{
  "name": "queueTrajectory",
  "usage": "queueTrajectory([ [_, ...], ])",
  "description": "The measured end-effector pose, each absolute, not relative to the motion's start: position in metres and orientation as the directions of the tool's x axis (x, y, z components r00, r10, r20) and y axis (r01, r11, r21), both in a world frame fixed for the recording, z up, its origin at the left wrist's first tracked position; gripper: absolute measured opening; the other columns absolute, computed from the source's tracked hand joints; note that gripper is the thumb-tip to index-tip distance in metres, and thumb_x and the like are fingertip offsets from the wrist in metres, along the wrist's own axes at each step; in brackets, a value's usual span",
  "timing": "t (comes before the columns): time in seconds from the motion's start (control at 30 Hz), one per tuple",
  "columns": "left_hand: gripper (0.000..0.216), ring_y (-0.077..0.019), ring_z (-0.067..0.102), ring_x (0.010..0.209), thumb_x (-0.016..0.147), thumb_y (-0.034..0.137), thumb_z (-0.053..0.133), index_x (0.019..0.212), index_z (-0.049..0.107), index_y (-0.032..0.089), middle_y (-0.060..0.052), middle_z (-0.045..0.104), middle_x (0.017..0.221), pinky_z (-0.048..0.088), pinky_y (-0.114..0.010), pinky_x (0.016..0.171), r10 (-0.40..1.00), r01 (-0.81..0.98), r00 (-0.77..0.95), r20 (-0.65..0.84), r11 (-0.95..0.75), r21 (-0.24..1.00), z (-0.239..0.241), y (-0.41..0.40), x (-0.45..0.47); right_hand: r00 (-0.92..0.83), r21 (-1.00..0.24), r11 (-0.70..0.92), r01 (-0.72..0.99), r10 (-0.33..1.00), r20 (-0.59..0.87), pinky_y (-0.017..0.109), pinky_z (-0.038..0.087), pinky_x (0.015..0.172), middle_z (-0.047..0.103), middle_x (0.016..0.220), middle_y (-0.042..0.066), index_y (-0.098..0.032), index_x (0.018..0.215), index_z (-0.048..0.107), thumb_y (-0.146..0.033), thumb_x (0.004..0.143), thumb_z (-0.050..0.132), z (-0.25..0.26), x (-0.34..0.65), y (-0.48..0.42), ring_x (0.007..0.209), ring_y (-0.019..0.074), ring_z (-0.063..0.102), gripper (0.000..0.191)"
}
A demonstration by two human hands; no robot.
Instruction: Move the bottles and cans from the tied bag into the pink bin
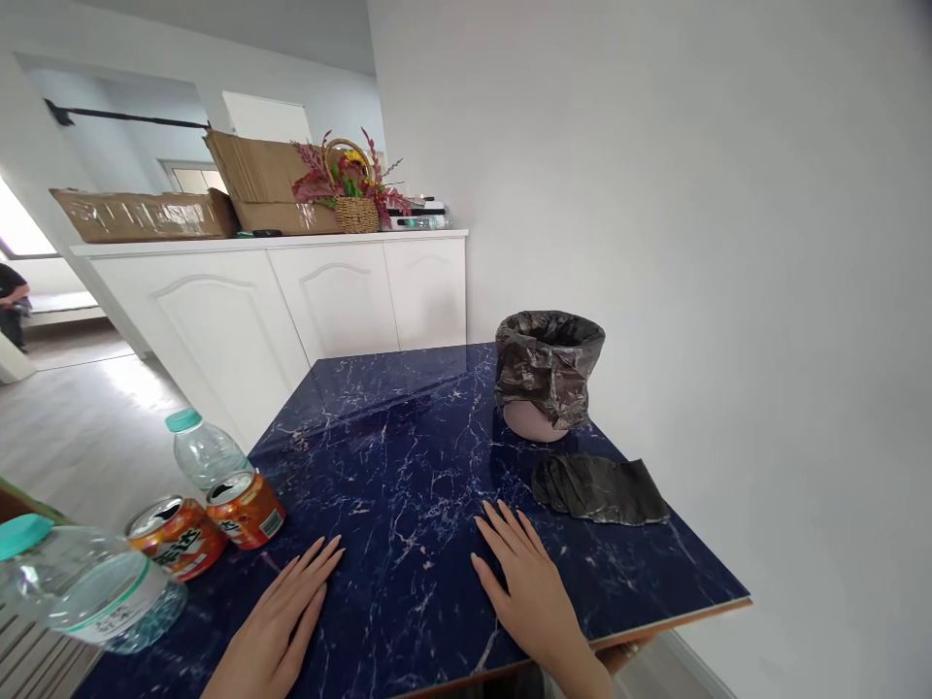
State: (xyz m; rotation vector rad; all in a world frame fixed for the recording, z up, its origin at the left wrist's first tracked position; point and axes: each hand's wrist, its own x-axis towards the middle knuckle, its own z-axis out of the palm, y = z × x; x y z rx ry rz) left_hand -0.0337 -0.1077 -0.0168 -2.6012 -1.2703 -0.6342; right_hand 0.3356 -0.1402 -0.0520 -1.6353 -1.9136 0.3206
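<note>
My left hand (281, 616) lies flat on the dark blue marbled table (393, 466), fingers stretched out and holding nothing. Two orange soda cans, a nearer can (179, 539) and another can (246, 510), stand just to its left. Also flat on the table is my right hand (520, 582), its fingers slightly spread. Beyond its fingertips rests a folded black plastic bag (601, 488). Farther back stands a small pinkish bin (535, 420) with a black bag lining (548, 364) folded over its rim. Neither hand touches any of these objects.
Clear plastic bottles with teal caps, a near bottle (98, 587) and a far bottle (208, 451), stand at the left edge. Behind the table, a white cabinet (327, 301) carries cardboard boxes (152, 216) and a flower basket (356, 214). A wall (655, 243) borders the right side. A person (11, 301) is far left.
</note>
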Motion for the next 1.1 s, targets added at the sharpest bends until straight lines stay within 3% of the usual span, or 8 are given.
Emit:
queueTrajectory([
  [0.23,0.059,-0.0255,0.055,0.147,0.11,0.029,0.047,0.167,0.036,0.036,0.0,0.054,0.163,0.05,-0.05,0.119,0.701,0.779,0.545,0.461,-0.626,0.031,-0.025,-0.107,-0.037,-0.09,-0.493,0.248,0.834,0.942,0.322,0.06,0.033,0.132,0.044,0.17,0.002,-0.028,0.16,0.053,-0.052,0.112,0.043,-0.059,0.334,-0.142,0.16,0.0323,0.037,0.055],
  [0.4,0.052,-0.0253,0.055,0.148,0.11,0.031,0.047,0.162,0.047,0.035,0.0,0.056,0.161,0.049,-0.049,0.122,0.711,0.776,0.527,0.465,-0.626,0.079,-0.03,-0.108,-0.039,-0.062,-0.493,0.32,0.809,0.881,0.47,0.056,0.047,0.123,0.056,0.162,0.009,-0.027,0.155,0.057,-0.044,0.11,0.049,-0.05,0.343,-0.133,0.153,0.0317,0.049,0.049],
  [0.53,0.05,-0.0254,0.054,0.149,0.11,0.032,0.046,0.16,0.05,0.033,-0.001,0.057,0.16,0.049,-0.05,0.122,0.716,0.78,0.519,0.467,-0.62,0.084,-0.037,-0.109,-0.041,-0.012,-0.344,0.383,0.857,0.683,0.73,0.055,0.045,0.123,0.059,0.153,0.015,-0.024,0.15,0.057,-0.032,0.108,0.048,0.004,0.37,-0.098,0.147,0.031,0.052,0.043],
  [0.7,0.048,-0.0253,0.052,0.15,0.111,0.032,0.046,0.159,0.053,0.032,-0.002,0.057,0.16,0.048,-0.051,0.123,0.729,0.785,0.509,0.457,-0.611,0.102,-0.042,-0.111,-0.042,0.012,-0.144,0.229,0.963,0.494,0.869,0.057,0.041,0.119,0.06,0.146,0.02,-0.015,0.147,0.056,-0.032,0.106,0.049,0.087,0.415,-0.039,0.141,0.0361,0.05,0.045],
  [0.8,0.047,-0.0249,0.052,0.151,0.111,0.033,0.046,0.157,0.054,0.031,-0.002,0.057,0.16,0.047,-0.051,0.124,0.742,0.789,0.499,0.447,-0.603,0.119,-0.041,-0.113,-0.042,0.063,-0.132,0.07,0.989,0.606,0.793,0.061,0.034,0.12,0.059,0.148,0.022,-0.012,0.145,0.057,-0.035,0.105,0.049,0.113,0.437,-0.008,0.144,0.0394,0.044,0.047],
  [0.9,0.045,-0.0247,0.051,0.151,0.11,0.033,0.046,0.154,0.058,0.031,-0.002,0.057,0.16,0.045,-0.051,0.126,0.756,0.792,0.483,0.443,-0.593,0.148,-0.039,-0.116,-0.041,0.136,-0.17,-0.024,0.985,0.714,0.687,0.07,0.034,0.112,0.068,0.133,0.024,-0.014,0.125,0.068,-0.037,0.104,0.048,0.122,0.449,0.012,0.135,0.0429,0.049,0.037],
  [1.0,0.044,-0.0248,0.051,0.152,0.11,0.033,0.046,0.152,0.06,0.03,-0.003,0.058,0.16,0.045,-0.051,0.126,0.766,0.794,0.477,0.43,-0.586,0.163,-0.037,-0.118,-0.04,0.137,-0.191,-0.014,0.982,0.747,0.651,0.07,0.039,0.104,0.074,0.114,0.023,-0.015,0.109,0.071,-0.038,0.105,0.048,0.126,0.452,0.018,0.116,0.0409,0.06,0.033],
  [1.1,0.044,-0.0255,0.051,0.151,0.11,0.033,0.046,0.151,0.061,0.029,-0.004,0.059,0.159,0.046,-0.052,0.125,0.769,0.791,0.477,0.426,-0.586,0.174,-0.036,-0.119,-0.039,0.08,-0.191,0.055,0.98,0.768,0.635,0.059,0.046,0.1,0.075,0.108,0.02,-0.015,0.106,0.071,-0.04,0.106,0.048,0.13,0.448,0.013,0.106,0.0364,0.065,0.034],
])
